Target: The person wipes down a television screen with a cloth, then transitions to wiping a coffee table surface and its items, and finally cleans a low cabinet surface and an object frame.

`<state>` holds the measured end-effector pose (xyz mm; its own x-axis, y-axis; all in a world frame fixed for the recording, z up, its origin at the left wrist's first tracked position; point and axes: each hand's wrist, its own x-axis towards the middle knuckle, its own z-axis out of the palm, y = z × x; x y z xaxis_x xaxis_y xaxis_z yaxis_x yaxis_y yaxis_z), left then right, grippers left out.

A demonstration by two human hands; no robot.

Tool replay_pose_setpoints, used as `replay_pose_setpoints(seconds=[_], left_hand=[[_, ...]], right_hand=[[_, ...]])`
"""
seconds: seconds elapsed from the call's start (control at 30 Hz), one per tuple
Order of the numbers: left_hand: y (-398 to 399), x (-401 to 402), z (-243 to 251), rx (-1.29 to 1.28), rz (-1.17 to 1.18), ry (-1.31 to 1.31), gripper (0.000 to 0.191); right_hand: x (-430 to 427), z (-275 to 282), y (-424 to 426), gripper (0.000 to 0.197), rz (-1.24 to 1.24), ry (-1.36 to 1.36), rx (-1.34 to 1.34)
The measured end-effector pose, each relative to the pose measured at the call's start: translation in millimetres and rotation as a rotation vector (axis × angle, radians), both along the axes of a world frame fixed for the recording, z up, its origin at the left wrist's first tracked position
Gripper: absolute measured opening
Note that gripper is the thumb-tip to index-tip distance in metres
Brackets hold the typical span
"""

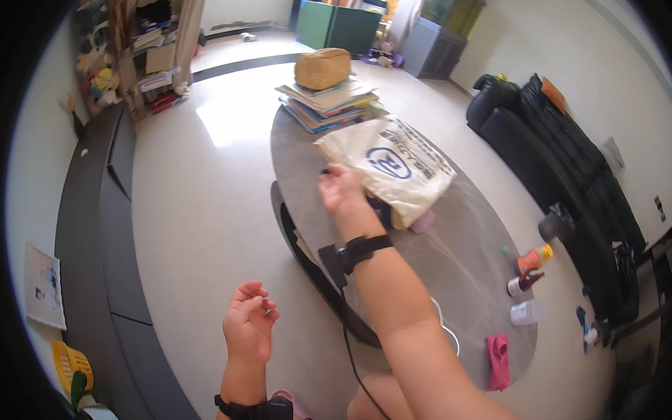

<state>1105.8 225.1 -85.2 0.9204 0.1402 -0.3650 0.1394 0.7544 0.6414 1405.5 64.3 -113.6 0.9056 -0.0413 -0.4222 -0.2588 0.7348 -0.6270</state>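
Observation:
A cream cloth bag (361,139) with a blue emblem and dark writing lies on the grey oval table (295,150). At its left edge is my right hand (339,189), palm turned up and fingers bent. A small dark bit shows by the fingertips; whether they hold it or the bag is unclear. Dark cloth (381,209) and a lilac piece of cloth (423,222) stick out from under the bag. Beside the table, over the floor, my left hand (248,321) hangs with loosely curled fingers and nothing visible in it. Each wrist wears a black strap with a device.
Behind the bag, a tan pouch (323,69) tops stacked books and papers (327,105). An orange bottle (529,260), a dark bottle (522,284), a plastic cup (524,313) and pink cloth (498,360) line the table's right side. A cable (349,343) hangs from my right wrist.

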Motion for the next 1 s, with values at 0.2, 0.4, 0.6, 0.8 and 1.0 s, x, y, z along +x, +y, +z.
replay_pose_setpoints(seconds=[0.2, 0.4, 0.6, 0.8, 1.0], left_hand=[[-6, -2, -2, -0.001, 0.029, -0.029, 0.024], [-40, -16, 12, 0.002, -0.020, -0.054, 0.023], [-59, -37, 26, 0.100, -0.076, -0.093, 0.025], [-73, -49, 29, 0.153, -0.081, -0.129, 0.021], [-70, -57, 36, 0.175, -0.088, -0.133, 0.020]], right_hand=[[-163, 72, 4, 0.049, 0.760, -0.361, -0.634], [-340, 119, -179, 0.036, 0.355, -0.280, -1.217], [-465, -6, -340, 0.045, -0.112, 0.032, -1.795], [-465, -19, -349, 0.054, 0.029, -0.014, -1.731], [-403, -33, -319, 0.078, 0.196, -0.002, -1.946]])
